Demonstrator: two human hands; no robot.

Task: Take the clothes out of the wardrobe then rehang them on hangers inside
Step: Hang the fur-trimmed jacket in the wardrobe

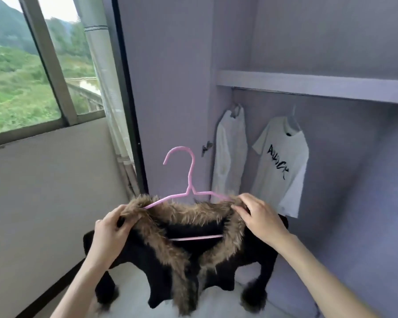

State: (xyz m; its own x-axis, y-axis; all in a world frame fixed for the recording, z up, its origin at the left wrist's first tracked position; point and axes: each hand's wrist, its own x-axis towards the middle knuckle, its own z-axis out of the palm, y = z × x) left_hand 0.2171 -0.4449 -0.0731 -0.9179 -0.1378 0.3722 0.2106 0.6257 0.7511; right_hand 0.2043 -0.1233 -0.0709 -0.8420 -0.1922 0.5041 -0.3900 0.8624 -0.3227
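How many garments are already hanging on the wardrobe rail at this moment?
2: a plain white garment at the rail's left end and a white lettered T-shirt just right of it. The rail's right part is out of view.

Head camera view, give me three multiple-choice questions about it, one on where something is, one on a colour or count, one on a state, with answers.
1. Where does the white T-shirt with black lettering hang?
A. on the metal rail under the lilac wardrobe shelf
B. on the window frame
C. over the person's arm

2. What colour is the thin wire hanger inside the black coat with brown fur collar?
A. blue
B. pink
C. green

3. What are the two hands doing?
A. hanging idle
B. gripping the rail
C. each holding one end of the fur collar

Answers: 1 A, it hangs from the rail below the shelf, beside a cream garment. 2 B, its hook and bar are pink. 3 C, the left hand and right hand have fingers curled on the collar.
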